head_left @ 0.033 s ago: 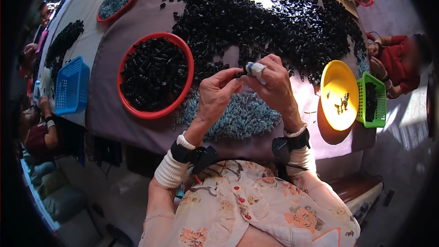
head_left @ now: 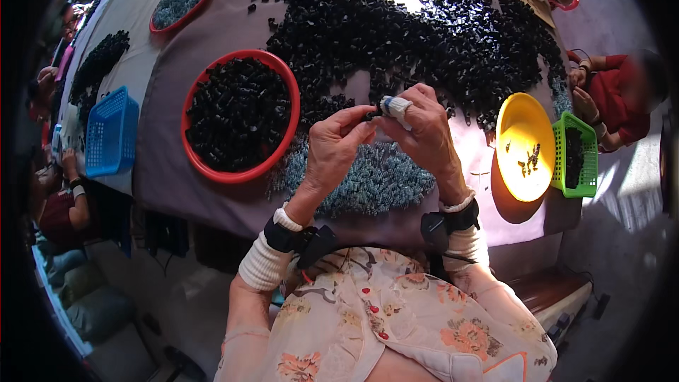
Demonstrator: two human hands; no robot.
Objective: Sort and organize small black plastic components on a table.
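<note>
My left hand [head_left: 331, 148] and my right hand [head_left: 428, 131] meet over the near part of the table. Between their fingertips is a small black piece [head_left: 369, 116], mostly hidden by the fingers. Both hands are closed in a pinch around it. A white wrap covers one finger of the right hand. Beneath the hands lies a heap of tiny blue-grey metal pieces [head_left: 378, 182], possibly springs. Just beyond spreads a wide heap of small black plastic pieces [head_left: 353, 32].
On the left stand a red basin [head_left: 187, 131] full of black pieces and a blue basket [head_left: 112, 134]. To the right, a yellow bowl [head_left: 522, 124] holds a few black pieces beside a green basket [head_left: 587, 170]. People sit at both sides; one wears a red top [head_left: 622, 95].
</note>
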